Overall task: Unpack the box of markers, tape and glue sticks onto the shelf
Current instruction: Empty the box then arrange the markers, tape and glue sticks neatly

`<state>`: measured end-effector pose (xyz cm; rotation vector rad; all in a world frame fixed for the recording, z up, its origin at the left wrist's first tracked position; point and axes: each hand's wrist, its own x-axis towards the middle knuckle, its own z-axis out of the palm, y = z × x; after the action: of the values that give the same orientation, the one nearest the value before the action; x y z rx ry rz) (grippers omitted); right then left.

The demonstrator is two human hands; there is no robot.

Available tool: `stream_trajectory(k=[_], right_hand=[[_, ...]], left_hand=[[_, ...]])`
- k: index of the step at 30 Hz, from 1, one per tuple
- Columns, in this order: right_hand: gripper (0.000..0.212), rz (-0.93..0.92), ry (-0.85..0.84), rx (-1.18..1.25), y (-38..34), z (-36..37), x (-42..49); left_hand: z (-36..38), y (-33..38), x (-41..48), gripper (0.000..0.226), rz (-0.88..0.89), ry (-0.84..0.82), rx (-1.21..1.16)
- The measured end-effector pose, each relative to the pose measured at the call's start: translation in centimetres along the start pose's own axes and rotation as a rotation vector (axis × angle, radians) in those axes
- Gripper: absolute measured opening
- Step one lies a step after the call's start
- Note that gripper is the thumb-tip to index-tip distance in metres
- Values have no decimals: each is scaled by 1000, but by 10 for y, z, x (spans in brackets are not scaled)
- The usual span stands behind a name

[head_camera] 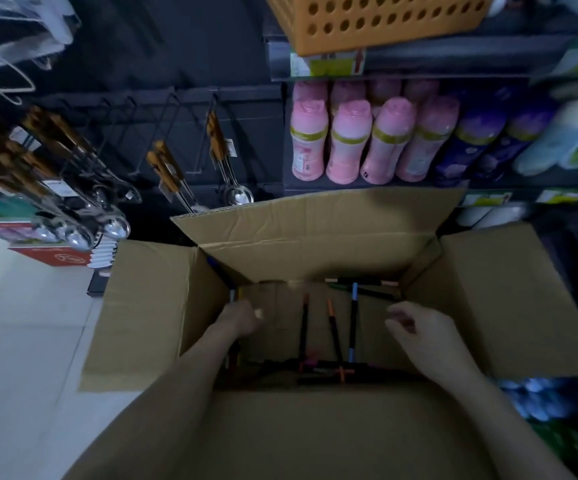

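Observation:
An open cardboard box (315,427) stands on the floor in front of the shelf (402,62). Several markers (351,320) with black barrels and orange, red and blue caps lie loose on its bottom. My left hand (241,317) reaches deep into the box's left side, its fingers curled downward next to a blurred translucent shape (273,299); whether it holds anything is hidden. My right hand (422,330) hovers over the right side of the box with loosely curled fingers and nothing in it. No tape or glue sticks are visible.
Pink bottles (346,143) and purple bottles (471,147) fill the shelf behind the box, and an orange perforated basket (377,19) sits above them. Ladles and spoons (83,202) hang on hooks at the left. White floor tiles (21,323) lie left of the box.

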<state>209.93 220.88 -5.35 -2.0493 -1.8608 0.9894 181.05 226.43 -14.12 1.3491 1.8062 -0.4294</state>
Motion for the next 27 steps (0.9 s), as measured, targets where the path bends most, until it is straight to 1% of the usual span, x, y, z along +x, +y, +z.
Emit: stream_trajectory(k=[4,6,8,10,11,13,16,20,21,24,26,27], right_hand=[[28,27,-2,7,4,5,5],[29,45,-12,11,5,10,7],[29,61,-16,15,7,14,9],[30,60,-24,3,5,17,11],[31,64,-30,-2,5,18,13],[33,71,-38,-12,4,21,15],[33,69,-46,-4,5,26,18],[33,77,-47,-6,3,31,22],[33,78,-50,-6,2,32,23],[33,57,-54,-19,0,34,26],[32,53,-50,-28,0,36,27],[32,56,-50,-27,0,36,28]], left_hand=[[11,2,32,72,-106,-81,-17],[18,6,41,82,-179,-54,7],[24,11,40,77,-248,-13,65],[26,12,39,67,-251,81,88],[28,10,42,61,-249,92,95],[31,3,50,53,-201,142,88],[33,0,50,50,-132,138,104],[37,-2,46,42,34,81,219],[37,-2,44,45,55,59,244],[36,-1,41,61,87,42,208],[32,3,35,56,141,101,286],[29,7,32,49,167,156,397]])
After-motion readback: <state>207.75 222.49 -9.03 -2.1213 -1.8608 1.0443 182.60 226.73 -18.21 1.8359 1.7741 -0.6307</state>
